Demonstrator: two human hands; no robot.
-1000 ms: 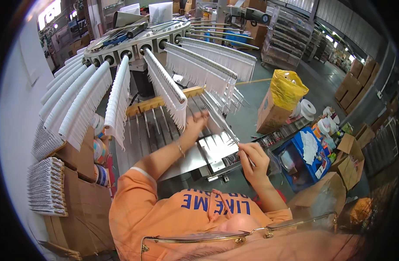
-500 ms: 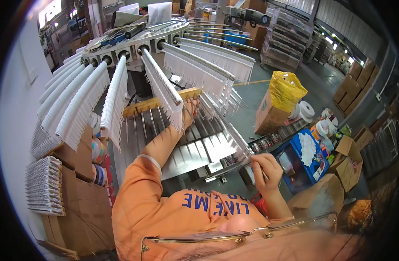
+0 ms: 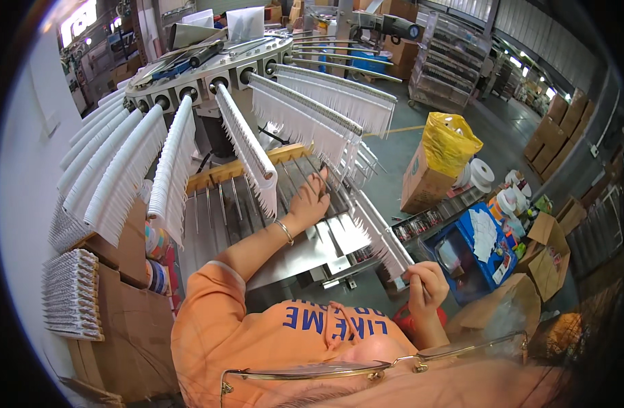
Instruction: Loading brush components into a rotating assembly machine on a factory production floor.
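My right hand (image 3: 426, 285) pinches the near end of a long rod (image 3: 383, 231) hung with a row of thin white strips. That rod slants up and away to the left. Near its far part, my left hand (image 3: 308, 202) hovers over a rack of bare metal rods with its fingers stretched and apart. Whether its fingertips touch a rod I cannot tell. A wooden bar (image 3: 220, 174) runs along the far side of the rack. Above it, a round machine head (image 3: 189, 85) carries several radiating rods draped with white strips (image 3: 247, 132).
A carton with a yellow bag (image 3: 450, 144) stands on the floor at the right. Closer are a blue bin (image 3: 455, 251) and an open carton (image 3: 547, 255). At the left, brown boxes (image 3: 132, 309) hold up a stack of spiky white pieces (image 3: 70, 294).
My left hand has come away from the wooden bar, nearer and slightly right, its fingers opening. My right hand has moved slightly right and down with the rod, whose white strips now show along it.
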